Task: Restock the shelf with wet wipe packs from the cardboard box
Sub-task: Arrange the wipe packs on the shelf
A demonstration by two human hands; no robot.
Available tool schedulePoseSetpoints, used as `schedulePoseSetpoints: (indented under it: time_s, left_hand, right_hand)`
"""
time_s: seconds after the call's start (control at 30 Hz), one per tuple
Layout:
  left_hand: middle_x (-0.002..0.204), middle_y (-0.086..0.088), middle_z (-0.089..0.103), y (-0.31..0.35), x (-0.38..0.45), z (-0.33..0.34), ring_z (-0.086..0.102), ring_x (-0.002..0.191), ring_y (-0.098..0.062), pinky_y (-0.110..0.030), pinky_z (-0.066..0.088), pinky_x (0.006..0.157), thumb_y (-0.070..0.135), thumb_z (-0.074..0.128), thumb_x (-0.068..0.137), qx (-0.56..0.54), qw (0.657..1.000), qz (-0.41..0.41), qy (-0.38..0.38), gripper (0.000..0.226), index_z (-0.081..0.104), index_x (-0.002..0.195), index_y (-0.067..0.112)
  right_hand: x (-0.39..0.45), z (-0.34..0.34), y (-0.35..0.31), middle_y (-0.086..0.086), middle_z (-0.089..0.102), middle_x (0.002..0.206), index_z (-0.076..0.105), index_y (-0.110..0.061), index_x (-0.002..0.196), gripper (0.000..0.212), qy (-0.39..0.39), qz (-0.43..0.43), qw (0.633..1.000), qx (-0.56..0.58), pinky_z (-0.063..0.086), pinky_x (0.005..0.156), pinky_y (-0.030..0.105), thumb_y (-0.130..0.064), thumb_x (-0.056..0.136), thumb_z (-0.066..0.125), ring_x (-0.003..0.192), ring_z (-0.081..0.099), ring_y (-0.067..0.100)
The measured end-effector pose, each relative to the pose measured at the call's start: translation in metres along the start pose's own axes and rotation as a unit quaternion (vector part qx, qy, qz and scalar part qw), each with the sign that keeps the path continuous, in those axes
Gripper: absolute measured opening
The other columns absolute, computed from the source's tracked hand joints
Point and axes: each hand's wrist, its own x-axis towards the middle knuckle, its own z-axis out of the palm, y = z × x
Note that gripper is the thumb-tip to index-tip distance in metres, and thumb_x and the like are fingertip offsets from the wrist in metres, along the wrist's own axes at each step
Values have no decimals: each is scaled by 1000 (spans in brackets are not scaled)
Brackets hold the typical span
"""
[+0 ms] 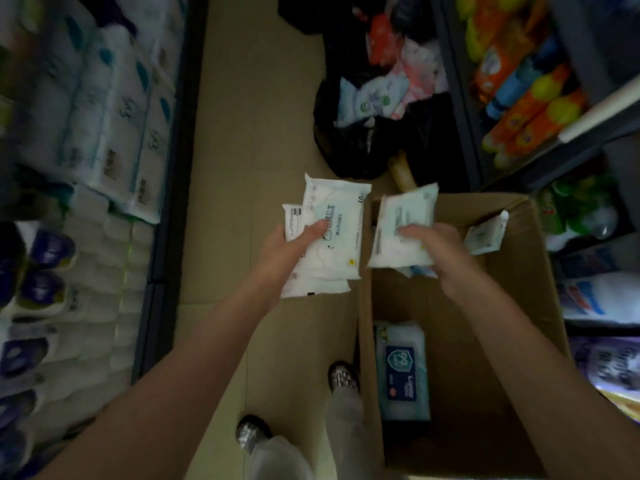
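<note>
My left hand grips a small stack of white wet wipe packs above the floor, just left of the cardboard box. My right hand holds another white wet wipe pack over the box's far left corner. The open cardboard box stands on the floor at the lower right. Inside it lie a large blue wipe pack near the left wall and a small white pack leaning at the far right. The shelf on the left is full of white tissue and paper packs.
A black bag with assorted pastel packs sits on the floor beyond the box. On the right, a shelf holds orange and blue bottles. My two feet stand on the beige floor beside the box.
</note>
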Motion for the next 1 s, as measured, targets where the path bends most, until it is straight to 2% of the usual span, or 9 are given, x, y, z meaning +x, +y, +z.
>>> schedulePoseSetpoints:
  time_s: [0.07, 0.13, 0.3, 0.43, 0.57, 0.67, 0.73, 0.8, 1.0]
  left_hand:
    - [98, -1, 74, 22, -24, -17, 72, 86, -18, -37, 59, 76, 35, 69, 79, -44, 999, 17, 3, 36, 60, 110, 20]
    - [96, -2, 75, 49, -50, -44, 73, 81, -17, -33, 59, 67, 33, 67, 81, -104, 993, 45, 14, 35, 62, 112, 17]
    - [94, 0, 75, 115, -141, -151, 73, 79, -16, -32, 60, 64, 31, 66, 83, -132, 974, 161, 85, 23, 64, 104, 21]
    - [97, -2, 74, 147, -236, -241, 71, 84, -19, -34, 60, 73, 26, 65, 84, -82, 943, 283, 153, 12, 65, 95, 21]
    - [88, 5, 69, 154, -315, -310, 67, 74, -7, -24, 55, 67, 34, 59, 88, -13, 895, 366, 256, 9, 57, 83, 27]
    - [95, 12, 72, 150, -367, -362, 68, 78, -3, -23, 55, 70, 49, 37, 95, -32, 888, 345, 302, 33, 61, 95, 27]
    - [101, 3, 72, 143, -404, -394, 69, 85, -13, -31, 57, 74, 43, 36, 97, -74, 888, 331, 310, 35, 62, 106, 22]
    - [94, -1, 71, 135, -443, -417, 69, 78, -15, -30, 57, 70, 32, 40, 98, -80, 875, 342, 333, 29, 64, 102, 17]
    - [107, -16, 69, 131, -533, -455, 66, 97, -33, -46, 52, 88, 29, 45, 96, -129, 783, 364, 487, 33, 62, 108, 3]
  right_hand:
    - [-41, 20, -50, -4, 69, 83, 65, -17, 96, 13, -60, -80, 993, 61, 55, 59, 20, -10, 85, 61, 71, 66, 9]
    - [-78, 50, -92, -8, 73, 79, 67, -23, 88, 16, -122, -133, 981, 69, 56, 61, 21, -9, 85, 62, 70, 70, 8]
    - [-175, 132, -157, -7, 75, 80, 69, -24, 85, 5, -193, -214, 952, 99, 58, 65, 23, -23, 85, 64, 75, 72, 8]
    - [-265, 216, -191, -5, 76, 82, 78, -26, 66, 27, -367, -195, 890, 186, 59, 68, 27, -29, 84, 57, 75, 72, 9]
    - [-351, 316, -195, 4, 75, 88, 73, -13, 89, 25, -477, -234, 843, 89, 59, 71, 32, -25, 69, 64, 79, 72, 17]
    - [-404, 375, -195, 6, 75, 95, 70, -12, 98, 34, -510, -244, 820, 94, 59, 68, 32, -26, 67, 69, 84, 72, 19]
    - [-431, 403, -200, 4, 74, 102, 69, -17, 102, 33, -544, -229, 799, 115, 59, 71, 32, -29, 70, 67, 90, 71, 18]
    - [-456, 427, -206, 1, 72, 107, 68, -23, 107, 29, -580, -214, 779, 107, 59, 71, 32, -33, 80, 62, 94, 70, 16]
    - [-537, 490, -216, 3, 71, 110, 59, -22, 124, 55, -664, -228, 709, 66, 58, 62, 31, -32, 70, 64, 89, 72, 17]
